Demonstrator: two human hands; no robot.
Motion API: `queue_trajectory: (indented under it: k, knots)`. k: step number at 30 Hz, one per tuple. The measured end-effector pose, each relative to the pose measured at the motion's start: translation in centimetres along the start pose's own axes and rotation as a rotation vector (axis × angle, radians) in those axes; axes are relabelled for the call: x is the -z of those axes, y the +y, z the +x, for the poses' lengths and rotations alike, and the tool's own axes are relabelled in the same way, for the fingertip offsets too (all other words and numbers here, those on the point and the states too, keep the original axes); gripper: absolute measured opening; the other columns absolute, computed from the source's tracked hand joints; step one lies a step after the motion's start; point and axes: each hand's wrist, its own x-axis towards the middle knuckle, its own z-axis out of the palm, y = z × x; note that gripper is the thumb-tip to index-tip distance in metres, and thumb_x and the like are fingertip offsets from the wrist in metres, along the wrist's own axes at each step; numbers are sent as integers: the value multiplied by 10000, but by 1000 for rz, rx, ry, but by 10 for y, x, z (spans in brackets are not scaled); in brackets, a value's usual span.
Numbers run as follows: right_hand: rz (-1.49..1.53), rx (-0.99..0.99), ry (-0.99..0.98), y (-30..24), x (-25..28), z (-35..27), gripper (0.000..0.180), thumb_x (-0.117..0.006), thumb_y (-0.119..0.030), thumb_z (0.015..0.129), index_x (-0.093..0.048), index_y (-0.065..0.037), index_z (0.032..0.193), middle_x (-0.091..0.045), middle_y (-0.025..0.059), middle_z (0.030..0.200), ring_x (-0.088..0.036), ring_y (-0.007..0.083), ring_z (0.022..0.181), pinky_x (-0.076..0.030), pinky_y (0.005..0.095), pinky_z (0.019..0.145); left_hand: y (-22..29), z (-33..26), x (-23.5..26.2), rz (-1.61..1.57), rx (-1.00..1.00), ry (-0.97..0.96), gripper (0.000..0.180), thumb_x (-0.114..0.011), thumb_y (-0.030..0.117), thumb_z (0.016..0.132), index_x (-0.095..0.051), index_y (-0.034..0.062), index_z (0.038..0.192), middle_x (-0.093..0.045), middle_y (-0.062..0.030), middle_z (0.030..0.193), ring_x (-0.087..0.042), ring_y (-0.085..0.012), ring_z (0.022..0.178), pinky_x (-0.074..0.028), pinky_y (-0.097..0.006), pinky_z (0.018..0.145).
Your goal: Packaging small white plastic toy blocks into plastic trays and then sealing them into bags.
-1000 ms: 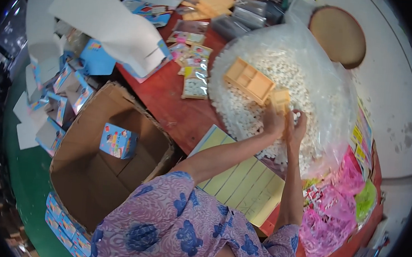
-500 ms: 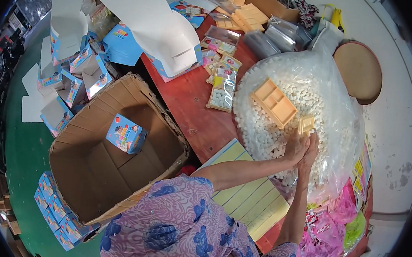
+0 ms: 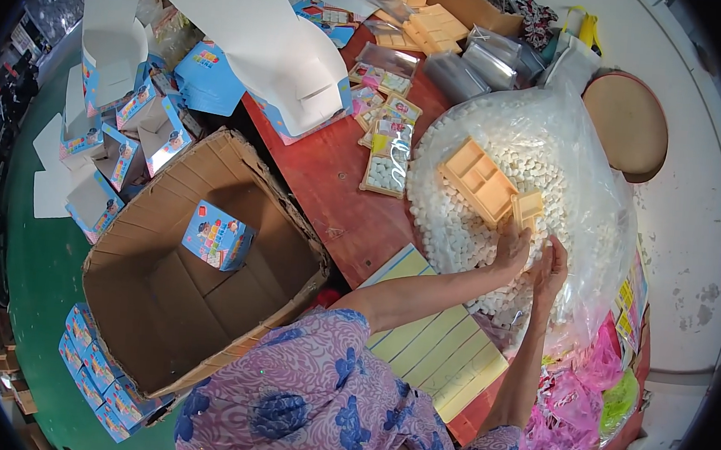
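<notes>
Both hands over the bag of white pieces on the red bench [image 3: 330, 181].

Left hand [image 3: 512, 251] and right hand [image 3: 550, 268] are cupped together, palms facing; the grip of each is half-closed on white pieces [image 3: 460, 232]. A small wooden tray [image 3: 528, 209] sits just above the fingertips; a larger divided tray [image 3: 479, 181] lies beside it in the clear bag [image 3: 597, 191].

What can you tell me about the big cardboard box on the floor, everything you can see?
The cardboard box is brown corrugated card, worn, with flaps open and one torn edge. It stands upright on the green floor beside the red table, nearly empty: one small blue printed carton lies tilted inside. More blue cartons are stacked against its outer side. Neither hand touches it.
</notes>
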Motion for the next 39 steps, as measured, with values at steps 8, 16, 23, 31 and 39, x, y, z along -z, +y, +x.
queue_trajectory:
  k: [8,16,23,31,39]
  knots:
    - [-847,148,99,-29,-2,-1,199,-433,-19,779,-516,8,959,-503,148,945,-506,259,818,-400,308,726,10,-3,3,-116,75,-90,312,-412,171,787,-387,-7,1043,-471,-171,920,-462,-261,845,-357,-339,741]
    - [-858,389,-129,-40,-22,-13,262,-508,-103,770,-477,13,1003,-488,182,945,-488,322,843,-395,368,721,1,-3,5,-36,176,-144,317,-443,211,781,-410,-28,986,-480,-169,889,-484,-246,831,-379,-343,706]
    - [-876,232,-112,-30,1,-16,296,-515,-59,752,-459,15,1033,-476,183,940,-488,318,822,-408,349,682,-1,-19,-1,-8,317,-229,331,-451,247,781,-424,-21,973,-511,-140,827,-531,-223,739,-431,-307,558]
    - [-373,86,100,-31,1,-22,197,-470,-98,808,-510,8,969,-527,103,860,-504,181,793,-388,222,718,-2,-3,25,-319,499,-378,259,-481,213,787,-429,46,978,-487,-72,889,-518,-159,739,-463,-284,550]
    - [-514,91,125,-43,1,-47,259,-434,-104,824,-463,-26,1069,-489,109,1058,-466,171,963,-358,283,817,27,-17,44,-599,574,-517,251,-396,102,837,-394,52,1083,-476,-79,1022,-491,-184,939,-430,-353,800]
